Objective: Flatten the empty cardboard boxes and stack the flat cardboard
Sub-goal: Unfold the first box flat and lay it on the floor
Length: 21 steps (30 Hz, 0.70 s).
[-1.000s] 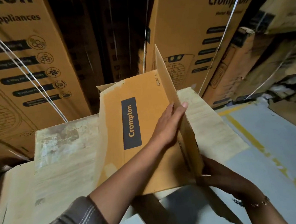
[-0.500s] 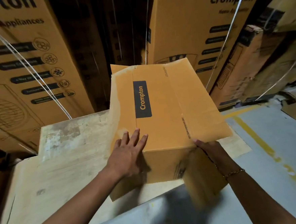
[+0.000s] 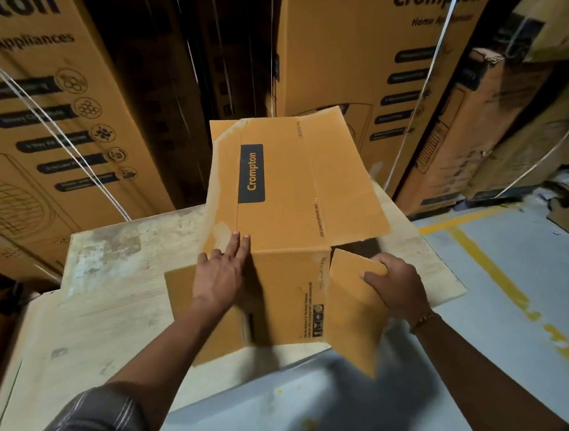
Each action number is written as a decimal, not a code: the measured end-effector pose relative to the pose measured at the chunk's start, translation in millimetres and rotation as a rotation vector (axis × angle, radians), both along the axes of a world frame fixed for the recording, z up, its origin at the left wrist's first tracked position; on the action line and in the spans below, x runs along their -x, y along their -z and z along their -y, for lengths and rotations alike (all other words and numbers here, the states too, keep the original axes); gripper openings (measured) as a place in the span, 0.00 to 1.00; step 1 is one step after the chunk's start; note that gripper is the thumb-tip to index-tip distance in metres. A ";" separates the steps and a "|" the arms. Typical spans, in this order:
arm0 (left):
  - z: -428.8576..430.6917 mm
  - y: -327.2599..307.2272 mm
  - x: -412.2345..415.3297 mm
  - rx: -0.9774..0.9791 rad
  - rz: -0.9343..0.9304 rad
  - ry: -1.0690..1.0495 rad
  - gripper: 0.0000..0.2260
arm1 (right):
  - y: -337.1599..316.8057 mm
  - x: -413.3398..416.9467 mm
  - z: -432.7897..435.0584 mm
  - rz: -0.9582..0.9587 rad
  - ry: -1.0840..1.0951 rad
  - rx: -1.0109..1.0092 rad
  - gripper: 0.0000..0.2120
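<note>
**Brown box on the counter, both hands on it**

I see the cardboard box lying on the pale counter, right in the middle; its big top side faces up and has a dark label that says Crompton; the box looks partly squashed, with its near end bent down toward me.

My left hand lies flat on the box where the top bends down; its grip is apart, with the fingers straight and touching the cardboard.

My right hand holds the side flap at the near right corner of the box; its grip is clamped on that flap, with the thumb on top and the fingers curled round the edge; the flap sticks out past the counter, over the grey floor; a bracelet sits on that wrist.

Tall brown boxes with white straps stand behind the counter; a yellow line runs along the floor on the right; a striped sleeve shows at the bottom left.
</note>
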<state>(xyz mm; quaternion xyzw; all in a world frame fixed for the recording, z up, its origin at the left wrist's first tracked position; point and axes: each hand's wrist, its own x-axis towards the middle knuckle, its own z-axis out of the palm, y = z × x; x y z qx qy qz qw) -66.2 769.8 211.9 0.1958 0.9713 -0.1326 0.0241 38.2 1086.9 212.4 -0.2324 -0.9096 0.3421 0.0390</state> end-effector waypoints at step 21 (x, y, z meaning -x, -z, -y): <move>26.5 80.7 38.3 -0.248 0.134 0.052 0.44 | 85.3 19.9 -10.8 0.283 0.249 0.379 0.30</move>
